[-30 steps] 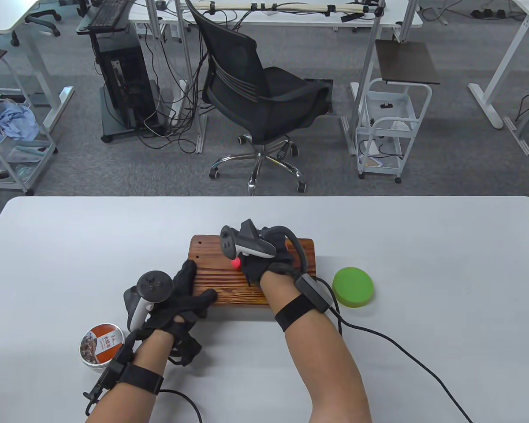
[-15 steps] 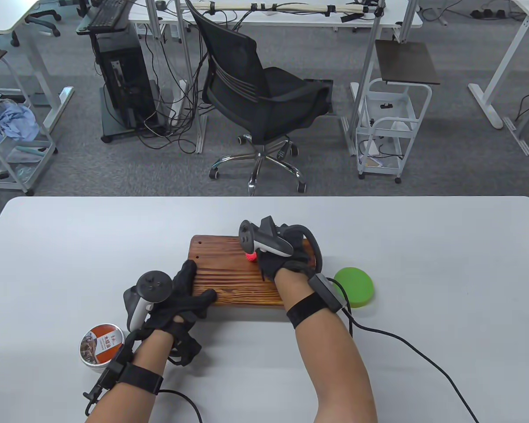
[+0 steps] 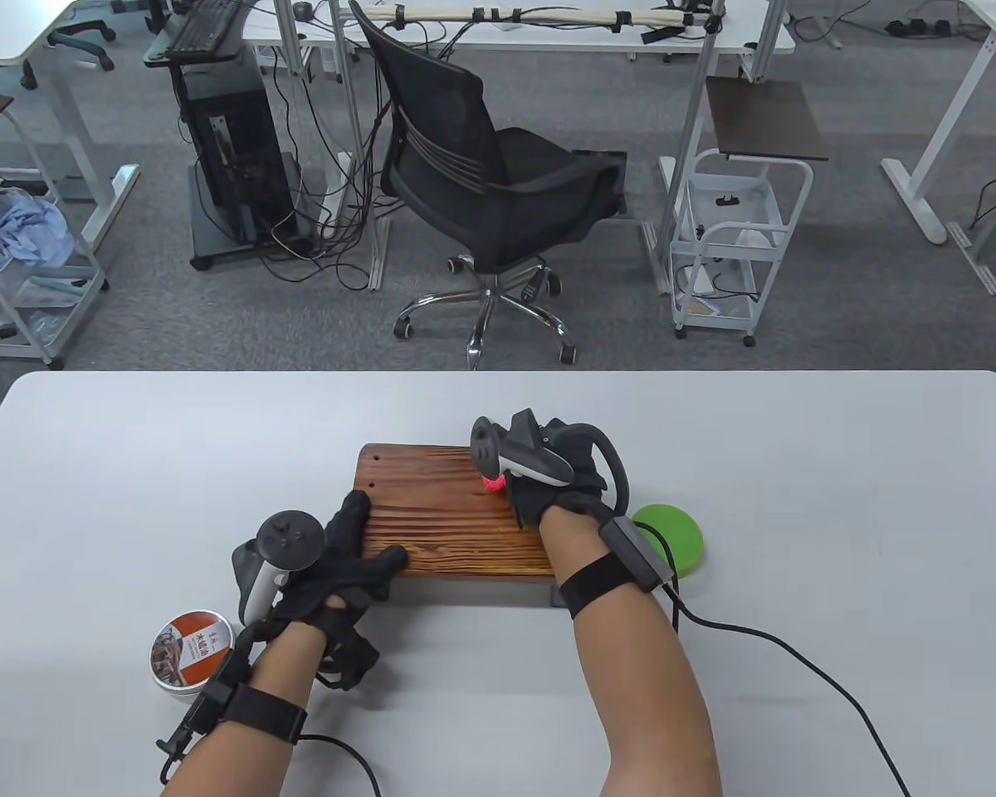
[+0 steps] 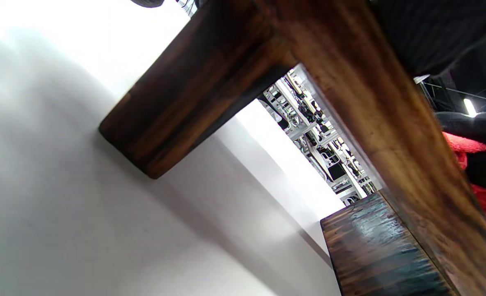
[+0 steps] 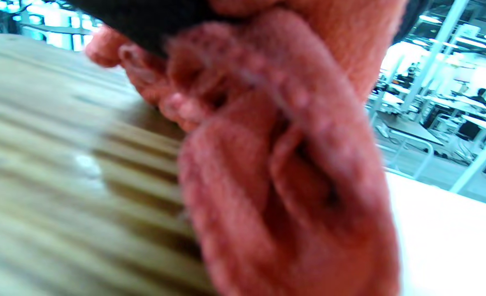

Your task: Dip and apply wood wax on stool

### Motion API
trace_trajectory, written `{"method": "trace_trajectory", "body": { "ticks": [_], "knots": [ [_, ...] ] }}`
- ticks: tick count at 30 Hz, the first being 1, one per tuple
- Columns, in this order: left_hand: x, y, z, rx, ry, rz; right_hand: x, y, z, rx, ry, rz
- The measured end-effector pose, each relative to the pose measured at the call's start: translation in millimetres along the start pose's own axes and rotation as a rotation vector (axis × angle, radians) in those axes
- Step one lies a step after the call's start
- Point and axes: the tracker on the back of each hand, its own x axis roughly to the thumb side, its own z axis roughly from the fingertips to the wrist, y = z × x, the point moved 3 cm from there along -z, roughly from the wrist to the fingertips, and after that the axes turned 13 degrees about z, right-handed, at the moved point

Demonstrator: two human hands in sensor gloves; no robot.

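Stool (image 3: 456,519) sits mid-table, near the front edge, ribbed dark-wood seat facing up; the left wrist view shows its legs planted on the white table (image 3: 797,498). Right hand (image 3: 552,486) is on the seat's far-right part, fingers curled round a bunched red cloth (image 5: 275,164) pressed onto the grain (right wrist view is blurred, so I can't say how much wax is on it). Left hand (image 3: 332,564) rests on the seat's near-left corner with fingers laid out fairly straight, holding nothing, just pinning the stool down. Wax tin (image 3: 191,650) stands near the front-left, beside the left wrist; from here I can't tell whether it's open or lidded. Green round lid (image 3: 672,540) lies just right of the stool, partly behind the right wrist. Handling call: stool looks rigid solid wood, probably hefty enough not to tip, but it could skate on the smooth tabletop under sideways rubbing, so the flat left-hand brace on the corner is the right hold. Waxed ribs will likely get slick, so brace on an unwaxed edge. Cloth is soft and floppy; keep it wadded in the fist and run it along the grooves. Step looks like applying, not dipping.
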Motion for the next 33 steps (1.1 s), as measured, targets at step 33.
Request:
{"method": "trace_trajectory", "body": {
  "ticks": [33],
  "knots": [
    [-1.0,0.4,-0.2,0.0,0.001,0.005,-20.8,11.1,6.3,-0.013,-0.045,-0.068]
  ]
}}
